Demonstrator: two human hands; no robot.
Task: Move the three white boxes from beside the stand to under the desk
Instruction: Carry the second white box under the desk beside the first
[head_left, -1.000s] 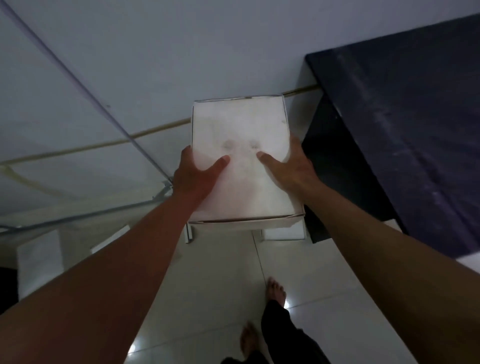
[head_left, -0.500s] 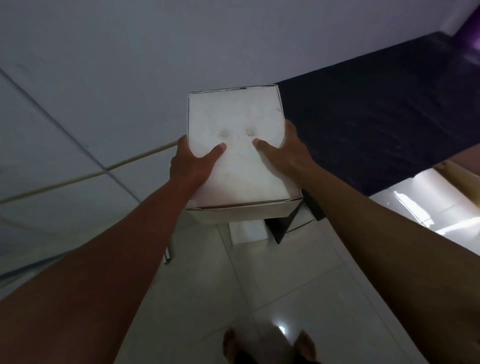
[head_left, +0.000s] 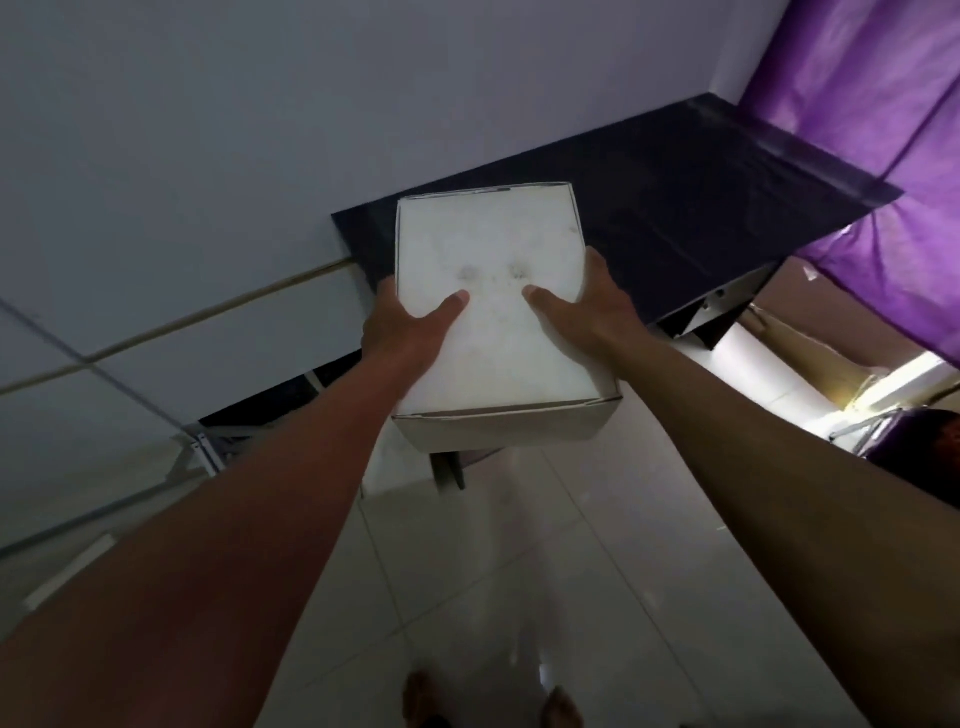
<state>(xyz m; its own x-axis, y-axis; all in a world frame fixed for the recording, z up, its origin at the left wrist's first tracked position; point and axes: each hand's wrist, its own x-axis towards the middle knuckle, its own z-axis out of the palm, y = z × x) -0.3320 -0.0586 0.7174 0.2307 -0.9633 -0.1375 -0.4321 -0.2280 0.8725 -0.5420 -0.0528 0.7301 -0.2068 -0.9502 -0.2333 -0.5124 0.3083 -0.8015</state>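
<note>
I hold a white cardboard box in the air in front of me, its lid facing up with two faint smudges on it. My left hand grips its left side with the thumb on the lid. My right hand grips the right side the same way. Behind and below the box stands the desk, its top covered in dark sheet. One dark desk leg shows just under the box. No other white box is in view.
A purple curtain hangs at the right behind the desk. A metal frame leans against the pale wall at the left. The floor is glossy white tile, and my bare feet show at the bottom edge. A dark object lies at the far right.
My view has swung to the right: the desk top now lies behind the box and the purple curtain has come into sight. Both hands keep the same grip on the box.
</note>
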